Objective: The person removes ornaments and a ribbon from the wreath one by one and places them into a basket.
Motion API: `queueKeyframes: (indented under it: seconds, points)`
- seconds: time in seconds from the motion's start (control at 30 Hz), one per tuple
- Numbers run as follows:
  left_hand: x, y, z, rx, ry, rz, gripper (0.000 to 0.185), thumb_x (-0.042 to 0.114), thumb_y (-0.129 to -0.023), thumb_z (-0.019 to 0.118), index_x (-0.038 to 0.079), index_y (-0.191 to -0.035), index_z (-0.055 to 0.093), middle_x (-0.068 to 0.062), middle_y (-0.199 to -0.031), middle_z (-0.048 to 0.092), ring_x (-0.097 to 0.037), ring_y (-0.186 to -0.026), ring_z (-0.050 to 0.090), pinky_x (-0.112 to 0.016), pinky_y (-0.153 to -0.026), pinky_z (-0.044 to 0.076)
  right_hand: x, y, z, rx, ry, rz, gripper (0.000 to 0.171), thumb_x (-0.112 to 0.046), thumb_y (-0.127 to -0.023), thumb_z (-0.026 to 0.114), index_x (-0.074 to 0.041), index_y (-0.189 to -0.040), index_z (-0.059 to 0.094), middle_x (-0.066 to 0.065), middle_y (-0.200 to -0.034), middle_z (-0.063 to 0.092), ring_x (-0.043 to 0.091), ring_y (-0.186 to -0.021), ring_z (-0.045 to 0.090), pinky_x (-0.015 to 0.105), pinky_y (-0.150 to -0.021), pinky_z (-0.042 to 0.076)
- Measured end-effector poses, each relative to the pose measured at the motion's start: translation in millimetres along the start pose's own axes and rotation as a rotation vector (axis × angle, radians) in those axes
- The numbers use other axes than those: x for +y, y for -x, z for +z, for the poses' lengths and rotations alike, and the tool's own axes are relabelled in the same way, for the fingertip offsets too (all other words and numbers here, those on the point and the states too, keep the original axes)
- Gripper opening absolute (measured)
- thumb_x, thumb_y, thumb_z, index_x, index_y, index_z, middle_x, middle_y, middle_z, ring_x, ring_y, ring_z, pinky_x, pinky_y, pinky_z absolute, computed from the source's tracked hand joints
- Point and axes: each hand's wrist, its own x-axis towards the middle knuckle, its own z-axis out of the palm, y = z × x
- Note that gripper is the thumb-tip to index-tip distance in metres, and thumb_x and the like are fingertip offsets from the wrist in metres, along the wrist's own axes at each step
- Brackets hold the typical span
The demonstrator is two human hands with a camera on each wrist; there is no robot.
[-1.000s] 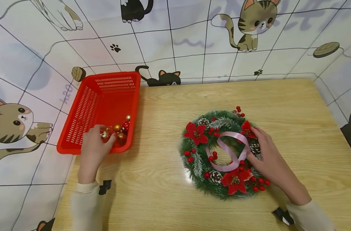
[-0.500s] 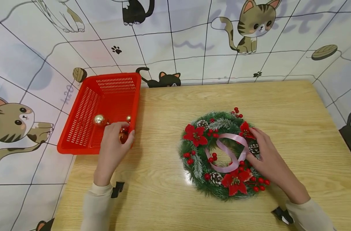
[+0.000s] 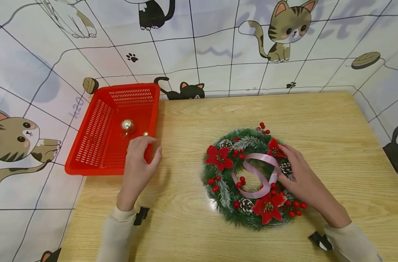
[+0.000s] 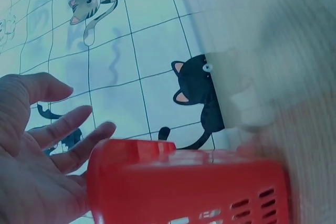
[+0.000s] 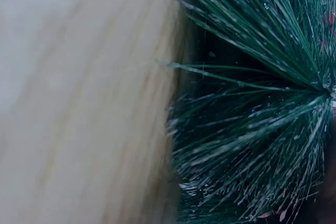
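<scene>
My left hand [image 3: 140, 169] hovers at the front right rim of the red plastic basket [image 3: 149, 87]. Its thumb and fingers are apart with nothing between them, and the left wrist view shows the same fingers [image 4: 79, 148] beside the basket wall [image 4: 157, 187]. Inside the basket lie a shiny gold bauble [image 3: 127, 124] and a small gold ball [image 3: 145, 134]; my hand hides most of the front right corner. On the right, my right hand [image 3: 303, 182] grips the side of a green Christmas wreath [image 3: 225, 193] with red poinsettias, berries and pine cones. A pink ribbon [image 3: 262, 156] loops over its centre.
Both things rest on a light wooden table [image 3: 185, 145]. A cloth backdrop [image 3: 215, 47] printed with cartoon cats rises behind the table and at its sides. The basket stands at the table's back left, close to the backdrop.
My left hand has moved right, from among the baubles to the basket's rim, and its fingers have spread. The gold bauble, first hidden, shows farther back and right. The wreath has shifted slightly.
</scene>
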Motion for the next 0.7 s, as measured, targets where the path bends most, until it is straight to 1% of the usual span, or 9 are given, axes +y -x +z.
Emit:
queueKeyframes:
  seconds: [0.07,0.23,0.33,0.5,0.7]
  points:
    - [1.0,0.9,3.6,-0.017,0.010,0.015,0.019,0.002,-0.096,0.074,-0.002,-0.115,0.071,-0.019,-0.116,0.069,-0.042,-0.116,0.055,-0.052,-0.101,0.044,0,-1,0,-0.003,0.004,-0.008,0.089,-0.013,-0.097,0.071,-0.015,-0.174,0.027,0.022,-0.173,0.028,0.054,-0.152,0.032,0.085,-0.104,0.034]
    - [4.2,2.1,12.4,-0.054,0.043,0.057,0.021,0.002,-0.096,0.075,-0.001,-0.117,0.071,-0.017,-0.118,0.069,-0.040,-0.115,0.055,-0.051,-0.100,0.045,-1,-3,2,-0.012,0.006,-0.014,0.088,-0.013,-0.097,0.071,-0.013,-0.174,0.027,0.023,-0.172,0.028,0.055,-0.152,0.032,0.085,-0.104,0.035]
    - [6.3,3.0,17.5,-0.088,0.047,0.079,0.025,0.003,-0.097,0.077,0.000,-0.121,0.069,-0.017,-0.122,0.068,-0.039,-0.118,0.055,-0.052,-0.101,0.046,-3,-3,3,-0.021,0.008,-0.010,0.089,-0.012,-0.097,0.071,-0.013,-0.174,0.027,0.023,-0.172,0.028,0.056,-0.152,0.032,0.086,-0.103,0.035]
    - [11.5,5.1,25.9,-0.136,0.065,0.085,0.032,0.006,-0.098,0.079,0.000,-0.127,0.068,-0.015,-0.129,0.067,-0.037,-0.124,0.056,-0.052,-0.104,0.048,-6,-6,5,-0.032,0.016,-0.019,0.090,-0.011,-0.095,0.071,-0.013,-0.173,0.027,0.022,-0.173,0.029,0.055,-0.151,0.033,0.085,-0.102,0.036]
    - [17.7,2.7,39.0,-0.188,0.113,0.090,0.030,0.009,-0.098,0.079,0.003,-0.126,0.068,-0.011,-0.128,0.068,-0.033,-0.123,0.057,-0.051,-0.102,0.049,-8,-10,5,-0.032,0.011,-0.044,0.090,-0.009,-0.094,0.071,-0.012,-0.173,0.028,0.021,-0.173,0.029,0.053,-0.152,0.033,0.083,-0.103,0.037]
